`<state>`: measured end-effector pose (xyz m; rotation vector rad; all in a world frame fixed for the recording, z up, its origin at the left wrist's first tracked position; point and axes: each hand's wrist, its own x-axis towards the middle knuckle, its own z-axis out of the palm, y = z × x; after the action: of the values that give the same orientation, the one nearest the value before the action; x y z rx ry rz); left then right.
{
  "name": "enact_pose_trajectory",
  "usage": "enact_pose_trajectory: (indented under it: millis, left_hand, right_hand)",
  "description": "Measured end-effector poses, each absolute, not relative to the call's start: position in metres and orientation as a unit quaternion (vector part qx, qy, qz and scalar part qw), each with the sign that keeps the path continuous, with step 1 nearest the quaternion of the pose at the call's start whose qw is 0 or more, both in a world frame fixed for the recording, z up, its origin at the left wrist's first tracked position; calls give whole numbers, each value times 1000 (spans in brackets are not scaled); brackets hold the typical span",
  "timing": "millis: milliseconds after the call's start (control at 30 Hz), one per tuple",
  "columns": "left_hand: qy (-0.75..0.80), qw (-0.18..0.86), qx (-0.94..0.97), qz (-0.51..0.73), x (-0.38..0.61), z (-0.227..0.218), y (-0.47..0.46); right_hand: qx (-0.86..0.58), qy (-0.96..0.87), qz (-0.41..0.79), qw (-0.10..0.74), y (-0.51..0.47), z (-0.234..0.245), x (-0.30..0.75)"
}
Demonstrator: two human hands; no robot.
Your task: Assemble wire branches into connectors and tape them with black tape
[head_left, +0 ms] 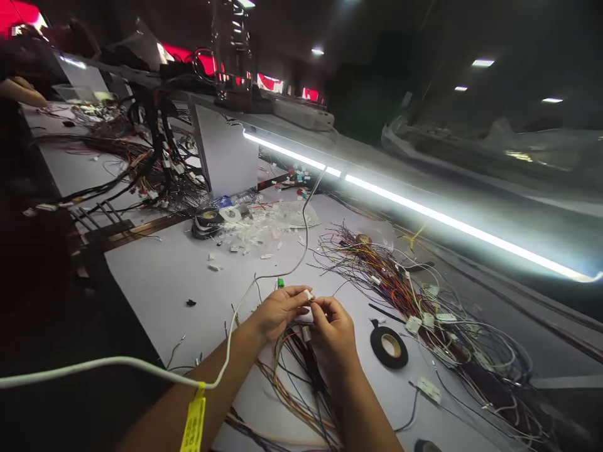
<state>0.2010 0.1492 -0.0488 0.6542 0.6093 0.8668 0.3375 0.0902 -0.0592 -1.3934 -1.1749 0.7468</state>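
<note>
Between thumb and fingers my left hand (pixel 277 314) pinches a small white connector (pixel 308 294). Right beside it, my right hand (pixel 335 323) is closed with its fingertips at the connector's end; what sits in that pinch is too small to make out, perhaps a wire end. Under both hands lies a bundle of wires (pixel 287 383) with dark sleeving, and another small pale connector (pixel 306 333) hangs among them. A green connector (pixel 281 283) shows just beyond my left hand.
A roll of black tape (pixel 389 347) lies to the right, near a large heap of coloured wires (pixel 377 263). Loose white connectors (pixel 254 235) are scattered behind. A white cable (pixel 230 333) with a yellow tag (pixel 194 420) crosses over my left forearm. A light tube (pixel 447 216) runs along the back.
</note>
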Motion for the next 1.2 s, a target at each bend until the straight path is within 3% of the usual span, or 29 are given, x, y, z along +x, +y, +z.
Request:
enact_pose_trajectory:
  millis: [133,267,433,567,667,733,833,1000,1200]
  left_hand:
    - [207,831,218,469,181,-25,158]
    - [110,857,72,499,157,2,168]
    - [127,833,53,535,117,17,190]
    - [223,774,109,582,86,16,202]
    - [249,767,131,577,75,11,198]
    - [234,773,129,575,71,7,190]
    - [189,807,133,544,61,2,174]
    - [150,857,149,470,42,-7,147]
    - [130,885,69,441,44,-14,131]
  right_hand:
    - [-598,-461,283,591,91,-50,344]
    - [-635,-464,298,541,96,-48,347]
    - [-658,-586,300,364,86,-36,333]
    - [-626,-725,235,167,73,-16,308]
    - [-641,-739,207,17,75,-9,290]
    - [-655,-730,193,-40,79,-9,282]
    - [-654,-733,180,-43,82,-11,280]
    - [-613,-766,185,50,70,-12,281]
    - [-646,-732,211,50,72,-22,278]
